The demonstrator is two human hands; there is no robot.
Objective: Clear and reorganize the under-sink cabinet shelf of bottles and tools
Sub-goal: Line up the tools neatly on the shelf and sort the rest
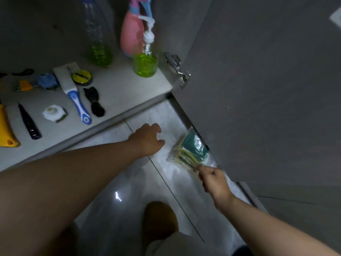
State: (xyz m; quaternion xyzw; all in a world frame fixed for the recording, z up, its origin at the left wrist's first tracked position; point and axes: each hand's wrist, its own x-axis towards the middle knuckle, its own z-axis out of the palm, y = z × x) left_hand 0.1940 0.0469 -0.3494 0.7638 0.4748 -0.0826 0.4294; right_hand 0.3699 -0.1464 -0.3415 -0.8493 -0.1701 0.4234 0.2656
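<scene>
The right hand (212,179) is pinched closed on the near corner of a clear plastic packet (191,151) lying on the floor tiles (166,191) against the open cabinet door (258,89). Left of the packet, the left hand (147,139) reaches out, palm down, fingers loosely curled and empty. Beyond the packet, the shelf (120,85) holds bottles and tools.

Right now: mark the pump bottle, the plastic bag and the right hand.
pump bottle (145,65), head view, on its green liquid-filled base.
plastic bag (191,148), head view, on its middle.
right hand (214,179), head view, on the knuckles, pinching the bag's corner.
</scene>
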